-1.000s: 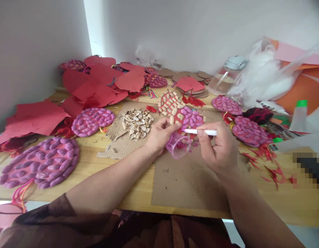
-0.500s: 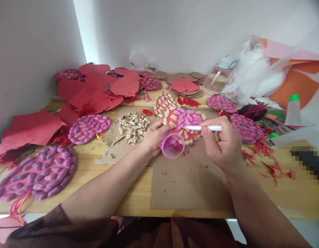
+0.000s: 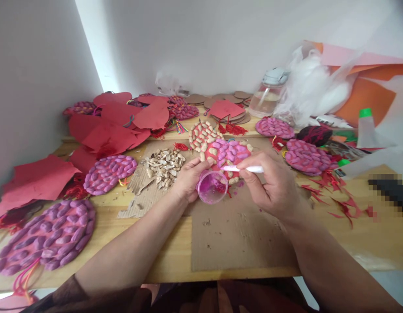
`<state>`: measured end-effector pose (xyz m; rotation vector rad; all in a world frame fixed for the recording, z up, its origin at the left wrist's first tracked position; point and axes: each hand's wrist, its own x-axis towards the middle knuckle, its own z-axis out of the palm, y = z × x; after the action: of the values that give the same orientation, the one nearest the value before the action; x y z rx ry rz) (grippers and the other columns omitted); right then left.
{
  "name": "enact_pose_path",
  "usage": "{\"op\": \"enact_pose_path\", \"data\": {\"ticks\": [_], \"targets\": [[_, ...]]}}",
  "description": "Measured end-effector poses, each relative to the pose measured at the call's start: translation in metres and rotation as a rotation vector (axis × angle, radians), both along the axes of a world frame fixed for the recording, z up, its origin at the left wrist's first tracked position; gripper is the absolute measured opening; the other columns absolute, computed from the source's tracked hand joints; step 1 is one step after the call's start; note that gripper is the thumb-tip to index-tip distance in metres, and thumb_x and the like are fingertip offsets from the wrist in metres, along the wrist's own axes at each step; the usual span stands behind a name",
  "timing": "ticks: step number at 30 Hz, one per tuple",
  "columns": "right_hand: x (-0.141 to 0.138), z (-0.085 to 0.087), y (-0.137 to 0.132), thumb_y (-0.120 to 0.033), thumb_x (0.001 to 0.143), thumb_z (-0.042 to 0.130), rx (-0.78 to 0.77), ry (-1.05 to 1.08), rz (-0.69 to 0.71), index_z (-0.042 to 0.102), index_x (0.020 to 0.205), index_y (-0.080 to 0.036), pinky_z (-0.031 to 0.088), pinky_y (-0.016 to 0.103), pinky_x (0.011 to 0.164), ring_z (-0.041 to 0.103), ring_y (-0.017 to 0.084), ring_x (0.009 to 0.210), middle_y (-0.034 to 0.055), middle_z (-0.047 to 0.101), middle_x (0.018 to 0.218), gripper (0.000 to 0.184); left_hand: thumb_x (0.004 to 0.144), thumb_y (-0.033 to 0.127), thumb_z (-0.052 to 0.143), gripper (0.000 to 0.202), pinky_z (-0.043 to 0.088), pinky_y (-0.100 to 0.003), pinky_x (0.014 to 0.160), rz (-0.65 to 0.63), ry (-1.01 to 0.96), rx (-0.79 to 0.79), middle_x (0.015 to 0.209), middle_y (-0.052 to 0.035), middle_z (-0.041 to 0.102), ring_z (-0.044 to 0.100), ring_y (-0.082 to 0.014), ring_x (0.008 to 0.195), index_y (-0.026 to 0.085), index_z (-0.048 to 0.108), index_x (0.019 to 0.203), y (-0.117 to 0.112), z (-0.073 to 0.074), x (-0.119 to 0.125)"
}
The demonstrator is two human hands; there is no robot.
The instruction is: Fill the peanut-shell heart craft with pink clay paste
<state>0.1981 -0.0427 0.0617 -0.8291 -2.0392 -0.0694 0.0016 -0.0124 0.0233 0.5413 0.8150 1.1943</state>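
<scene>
My left hand (image 3: 189, 179) is closed around a small clear plastic cup (image 3: 213, 188) with purple paint inside. Its thumb lies at the edge of a red peanut-covered disc (image 3: 234, 153). On that disc the upper peanuts are painted pinkish purple, while those along the rim and lower part are bare tan. A white-handled paintbrush (image 3: 254, 169) is pinched in my right hand (image 3: 265, 181), its tip pointing left, just above the cup's rim as seen from here. Whether the tip touches the disc is unclear. Directly behind, another disc (image 3: 205, 135) carries unpainted peanuts.
Peanut shells (image 3: 167, 167) are heaped on cardboard (image 3: 243, 243) left of centre. Finished purple discs (image 3: 49, 234) lie at both sides. Red paper sheets (image 3: 116, 126) pile up at back left. A lidded jar (image 3: 268, 95), plastic bags and a green-capped bottle (image 3: 366, 128) stand at right.
The brush tip has moved down and left, from over the painted peanuts toward the cup. My right hand shifted left with it. The whole view has turned slightly.
</scene>
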Motion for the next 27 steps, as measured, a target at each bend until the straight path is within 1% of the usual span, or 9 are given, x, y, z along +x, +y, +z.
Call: {"op": "enact_pose_path", "data": {"ticks": [4,10,13,16,19,24,27], "targets": [[-0.001,0.001,0.001,-0.013,0.098,0.062,0.010,-0.048,0.059,0.065,0.100,-0.023,0.052,0.035,0.086,0.067,0.019,0.087,0.0008,0.076,0.088,0.011,0.065,0.019,0.095,0.027,0.055,-0.025,0.063,-0.017,0.024,0.003,0.072,-0.0024,0.074,0.065,-0.0119,0.060,0.013,0.073,0.080,-0.001,0.001,-0.001],[0.004,0.000,0.002,-0.013,0.098,0.061,0.001,-0.029,0.004,0.064,0.096,-0.026,0.052,0.037,0.086,0.065,0.020,0.089,0.0002,0.075,0.089,0.013,0.071,0.016,0.090,0.021,0.054,-0.025,0.062,-0.016,0.060,-0.028,0.068,-0.0019,0.071,0.064,-0.0119,0.057,0.013,0.070,0.075,0.000,0.002,-0.003],[0.004,0.001,0.002,-0.014,0.099,0.062,-0.019,-0.030,0.030,0.064,0.096,-0.026,0.053,0.037,0.087,0.066,0.020,0.090,0.0003,0.075,0.091,0.013,0.072,0.015,0.089,0.022,0.051,-0.024,0.059,-0.010,0.070,-0.052,0.065,-0.0008,0.068,0.061,-0.0108,0.054,0.014,0.068,0.072,0.001,0.002,-0.004],[0.002,0.002,0.002,-0.015,0.099,0.062,-0.008,-0.074,0.071,0.064,0.099,-0.025,0.052,0.036,0.087,0.066,0.020,0.090,0.0006,0.076,0.089,0.011,0.071,0.014,0.089,0.022,0.050,-0.023,0.057,-0.010,0.055,-0.077,0.063,-0.0003,0.067,0.059,-0.0099,0.051,0.013,0.067,0.070,0.003,0.000,-0.004],[0.002,0.001,0.002,-0.015,0.099,0.062,-0.013,-0.095,0.058,0.065,0.101,-0.024,0.052,0.036,0.087,0.065,0.020,0.091,0.0012,0.076,0.090,0.010,0.073,0.013,0.088,0.020,0.048,-0.023,0.054,-0.018,0.042,-0.095,0.064,-0.0004,0.068,0.059,-0.0098,0.051,0.013,0.067,0.072,0.005,-0.003,-0.005],[0.007,-0.001,0.003,-0.014,0.099,0.061,-0.020,-0.038,0.028,0.064,0.097,-0.026,0.052,0.038,0.086,0.065,0.020,0.090,0.0005,0.074,0.091,0.012,0.078,0.012,0.084,0.017,0.050,-0.023,0.056,-0.071,0.025,-0.126,0.065,-0.0008,0.069,0.062,-0.0107,0.053,0.012,0.067,0.076,0.009,-0.010,-0.010],[0.007,0.001,0.002,-0.015,0.099,0.061,-0.055,-0.018,0.042,0.064,0.098,-0.027,0.053,0.039,0.087,0.067,0.020,0.091,0.0007,0.075,0.093,0.013,0.078,0.012,0.084,0.019,0.050,-0.024,0.056,-0.072,0.022,-0.124,0.065,-0.0007,0.068,0.062,-0.0109,0.053,0.013,0.065,0.075,0.009,-0.010,-0.011]]}}
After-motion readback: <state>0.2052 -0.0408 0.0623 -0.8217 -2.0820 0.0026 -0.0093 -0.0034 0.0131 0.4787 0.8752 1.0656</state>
